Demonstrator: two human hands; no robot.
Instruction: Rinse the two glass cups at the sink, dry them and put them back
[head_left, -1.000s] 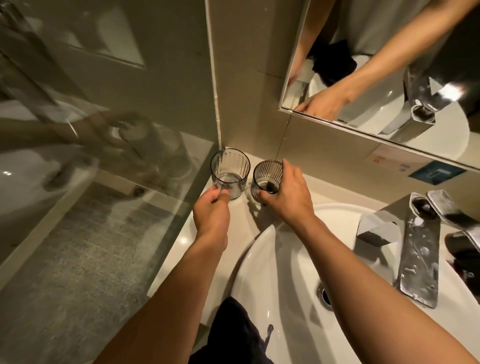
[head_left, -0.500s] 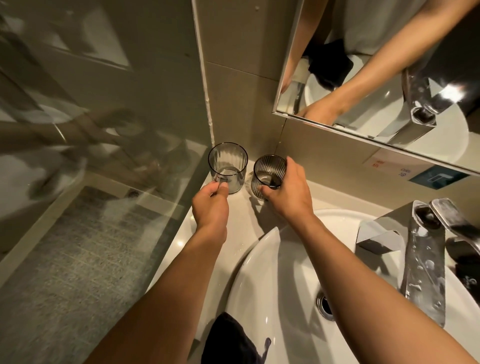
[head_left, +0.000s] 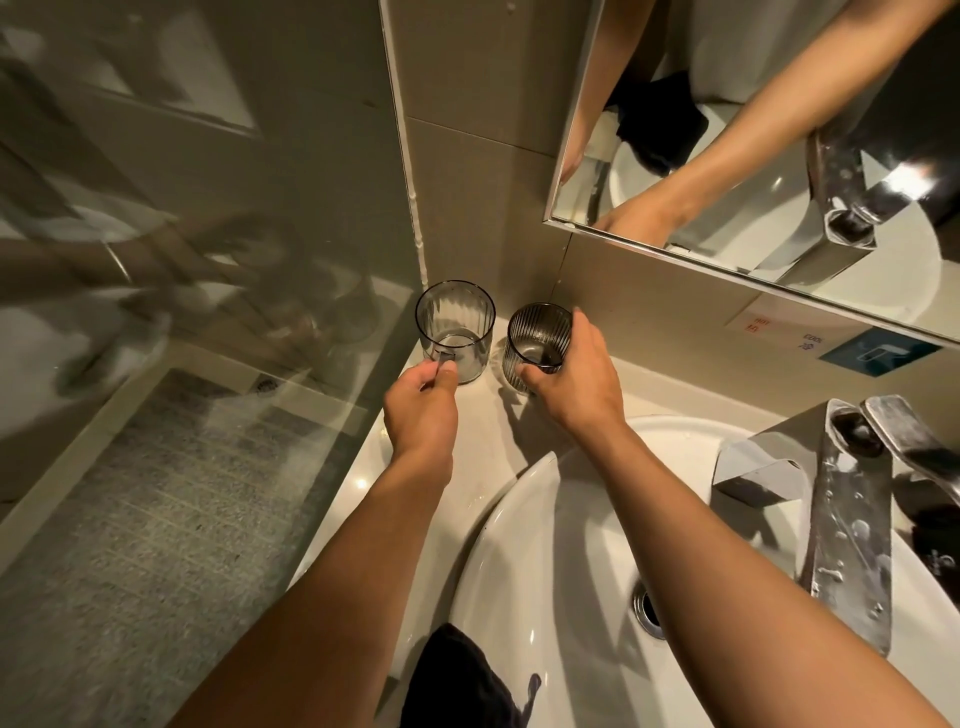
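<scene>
In a tiled corner of the counter (head_left: 483, 415), the left cup (head_left: 455, 332) is pinched low by the left hand (head_left: 422, 410); the right cup (head_left: 537, 340), seemingly tilted, is wrapped by the right hand (head_left: 576, 382). Wet glass could slip and clink together.

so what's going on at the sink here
A person stands at a white oval basin with a hand on each of two smoky ribbed glass cups in the counter corner. The left hand pinches the base of the left cup; the right hand wraps the right cup. The chrome faucet shows no running water.
</scene>
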